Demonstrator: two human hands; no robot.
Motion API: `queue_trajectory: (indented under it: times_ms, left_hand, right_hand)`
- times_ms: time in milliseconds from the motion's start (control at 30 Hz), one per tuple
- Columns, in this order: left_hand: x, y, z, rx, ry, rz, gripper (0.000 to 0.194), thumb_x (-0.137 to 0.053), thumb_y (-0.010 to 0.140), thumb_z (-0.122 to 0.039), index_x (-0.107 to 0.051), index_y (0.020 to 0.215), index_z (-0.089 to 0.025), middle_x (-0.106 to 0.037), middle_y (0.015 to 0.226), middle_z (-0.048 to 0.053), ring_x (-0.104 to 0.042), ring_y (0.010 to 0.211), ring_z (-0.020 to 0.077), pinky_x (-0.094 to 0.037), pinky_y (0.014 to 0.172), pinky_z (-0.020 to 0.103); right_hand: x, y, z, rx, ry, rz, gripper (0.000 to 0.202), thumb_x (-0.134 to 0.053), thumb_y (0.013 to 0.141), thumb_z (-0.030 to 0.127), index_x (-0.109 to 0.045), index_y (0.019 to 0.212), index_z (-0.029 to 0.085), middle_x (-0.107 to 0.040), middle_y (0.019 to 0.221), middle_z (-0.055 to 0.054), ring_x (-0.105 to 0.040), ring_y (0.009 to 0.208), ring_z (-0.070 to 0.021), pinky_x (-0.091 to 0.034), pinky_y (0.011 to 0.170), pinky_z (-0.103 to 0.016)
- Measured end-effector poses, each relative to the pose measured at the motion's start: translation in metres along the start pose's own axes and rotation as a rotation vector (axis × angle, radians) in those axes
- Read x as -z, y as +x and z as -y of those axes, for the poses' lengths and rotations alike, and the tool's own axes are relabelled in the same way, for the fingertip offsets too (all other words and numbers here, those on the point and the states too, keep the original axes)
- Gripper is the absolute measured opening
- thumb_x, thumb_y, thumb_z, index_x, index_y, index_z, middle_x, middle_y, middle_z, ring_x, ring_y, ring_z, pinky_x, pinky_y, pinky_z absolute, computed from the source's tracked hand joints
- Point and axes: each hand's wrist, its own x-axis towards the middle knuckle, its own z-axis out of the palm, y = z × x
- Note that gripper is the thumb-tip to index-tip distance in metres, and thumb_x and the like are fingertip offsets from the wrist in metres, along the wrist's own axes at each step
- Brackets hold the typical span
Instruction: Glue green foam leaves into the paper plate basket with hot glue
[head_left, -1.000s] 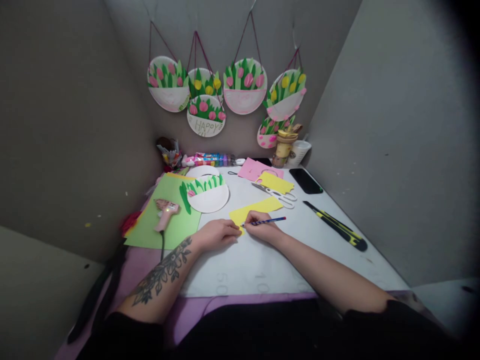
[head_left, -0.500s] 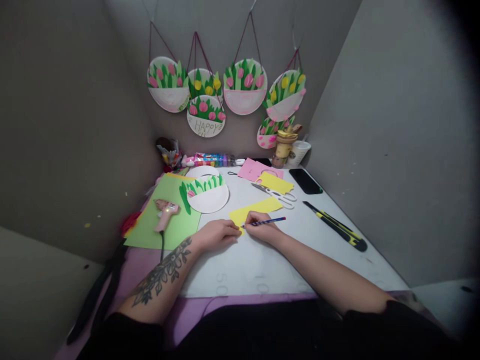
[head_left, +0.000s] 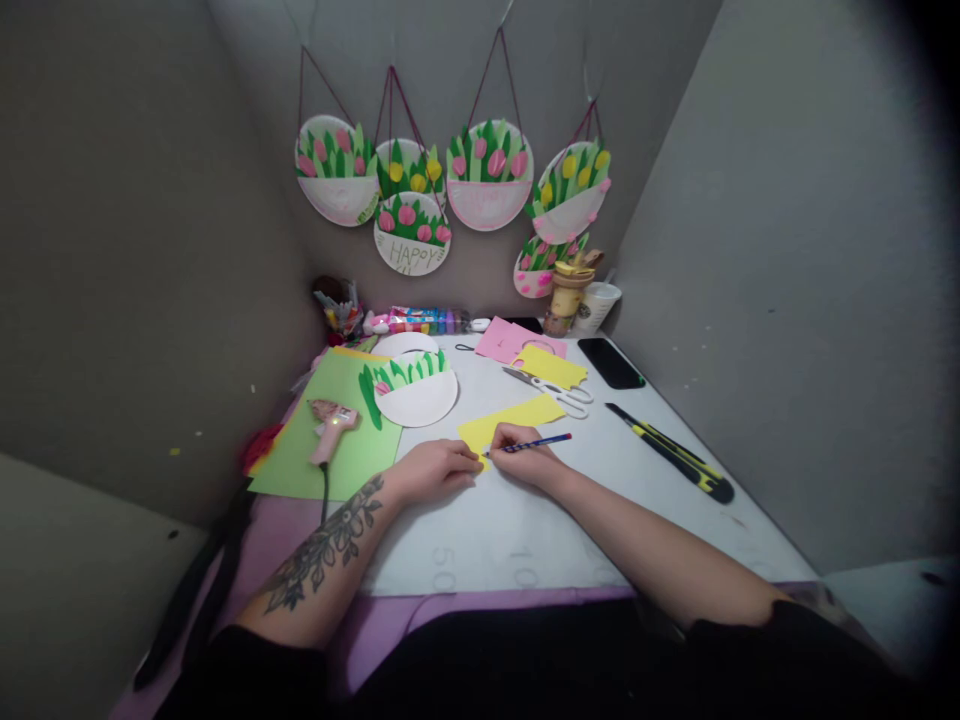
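Observation:
My right hand [head_left: 523, 455] is closed round a dark blue pencil [head_left: 541, 441], its tip low on a yellow paper strip [head_left: 517, 413]. My left hand [head_left: 439, 470] rests on the white table, fingers together, fingertips at the strip's lower left edge; whether they pinch it is hard to tell. Behind my left hand lies a white half-plate craft [head_left: 417, 396] with green paper leaves and one pink flower. White-handled scissors [head_left: 571, 398] lie beyond the strip, beside a second yellow paper [head_left: 553, 366] and pink paper [head_left: 495, 340].
A pink glue gun [head_left: 334, 430] lies on green paper [head_left: 285, 470] at left. At right are a yellow-black cutter [head_left: 675, 455] and a black phone [head_left: 611, 362]. Cups [head_left: 596, 306] stand at the back right. Finished plate crafts [head_left: 491, 205] hang on the wall.

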Motion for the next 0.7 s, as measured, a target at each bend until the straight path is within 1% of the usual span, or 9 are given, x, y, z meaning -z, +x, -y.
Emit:
queue_trajectory:
  times_ms: [700]
  left_hand:
    - [0.0003, 0.0004, -0.0002, -0.005, -0.004, 0.0, 0.031, -0.05, 0.094, -0.035, -0.069, 0.115, -0.022, -0.068, 0.114, 0.008, -0.065, 0.101, 0.0191, -0.049, 0.086, 0.029]
  right_hand:
    - [-0.0001, -0.0005, -0.0005, 0.02, -0.008, 0.004, 0.006, -0.054, 0.065, 0.017, -0.051, 0.06, 0.02, -0.054, 0.06, 0.004, -0.049, 0.06, -0.0126, -0.036, 0.056, -0.024]
